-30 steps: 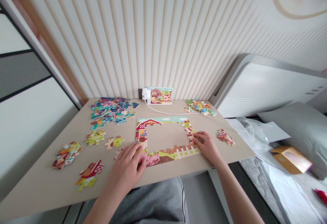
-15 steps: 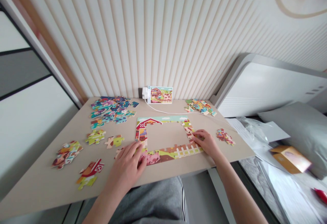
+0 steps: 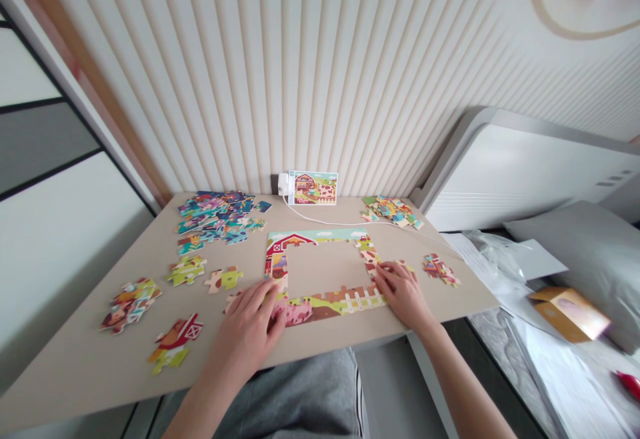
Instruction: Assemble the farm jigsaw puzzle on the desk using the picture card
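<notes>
A jigsaw border (image 3: 330, 299) with a farm picture lies on the table, its middle showing bare tabletop. My left hand (image 3: 250, 322) rests palm down on its lower left side, fingers stretched and lying over the pieces. On the lower right side lies my right hand (image 3: 404, 295), its fingertips touching the border and covering the corner. Its fingers are extended and bent a little, and I see nothing lifted in them. Just past its knuckles a greenish piece peeks out, mostly hidden. A pinkish piece is partly covered beside my left hand.
Loose puzzle pieces lie left of the border: a joined cow pair (image 3: 224, 279), a green cluster (image 3: 187, 269), a red barn cluster (image 3: 177, 342). A blue pile (image 3: 217, 215) and a mixed pile (image 3: 393, 209) sit at the back. A picture card (image 3: 315, 187) leans by a charger cable (image 3: 340, 221).
My right hand has shifted slightly left and lower, now covering the border's lower right corner; a greenish piece shows behind it. My left hand stays in place.
</notes>
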Motion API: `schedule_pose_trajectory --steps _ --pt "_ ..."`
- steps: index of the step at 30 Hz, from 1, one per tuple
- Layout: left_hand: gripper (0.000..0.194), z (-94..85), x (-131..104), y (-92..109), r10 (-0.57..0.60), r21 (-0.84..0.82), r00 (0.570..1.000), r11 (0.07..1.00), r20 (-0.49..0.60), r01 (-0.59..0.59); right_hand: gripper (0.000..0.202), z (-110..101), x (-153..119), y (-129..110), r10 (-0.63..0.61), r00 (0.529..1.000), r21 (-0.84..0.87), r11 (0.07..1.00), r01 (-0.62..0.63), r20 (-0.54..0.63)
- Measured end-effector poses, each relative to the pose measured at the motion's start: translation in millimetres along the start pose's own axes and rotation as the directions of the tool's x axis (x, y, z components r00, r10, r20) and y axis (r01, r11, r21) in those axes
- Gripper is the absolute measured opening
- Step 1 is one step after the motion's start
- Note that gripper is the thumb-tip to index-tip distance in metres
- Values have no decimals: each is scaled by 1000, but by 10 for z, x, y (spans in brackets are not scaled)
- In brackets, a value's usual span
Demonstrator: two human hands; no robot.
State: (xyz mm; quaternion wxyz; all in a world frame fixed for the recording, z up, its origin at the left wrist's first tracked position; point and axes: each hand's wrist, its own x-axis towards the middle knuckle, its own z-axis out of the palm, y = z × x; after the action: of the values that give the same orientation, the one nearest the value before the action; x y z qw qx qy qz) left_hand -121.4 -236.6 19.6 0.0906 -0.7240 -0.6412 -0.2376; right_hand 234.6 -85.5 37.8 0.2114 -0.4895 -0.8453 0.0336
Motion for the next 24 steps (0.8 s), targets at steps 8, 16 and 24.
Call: schedule_pose_trajectory --steps 8,16,24 --pt "43 -30 5 28 0 13 1000 1000 6 0 33 -44 -3 -77 -42 999 -4 999 42 -15" --pt "44 -13 -10 8 -9 0 1000 1000 -10 9 37 -45 12 -116 -87 996 -21 996 87 -6" --pt "40 -58 -3 10 4 -15 1000 1000 3 -4 36 -22 42 -71 -112 993 33 993 111 34"
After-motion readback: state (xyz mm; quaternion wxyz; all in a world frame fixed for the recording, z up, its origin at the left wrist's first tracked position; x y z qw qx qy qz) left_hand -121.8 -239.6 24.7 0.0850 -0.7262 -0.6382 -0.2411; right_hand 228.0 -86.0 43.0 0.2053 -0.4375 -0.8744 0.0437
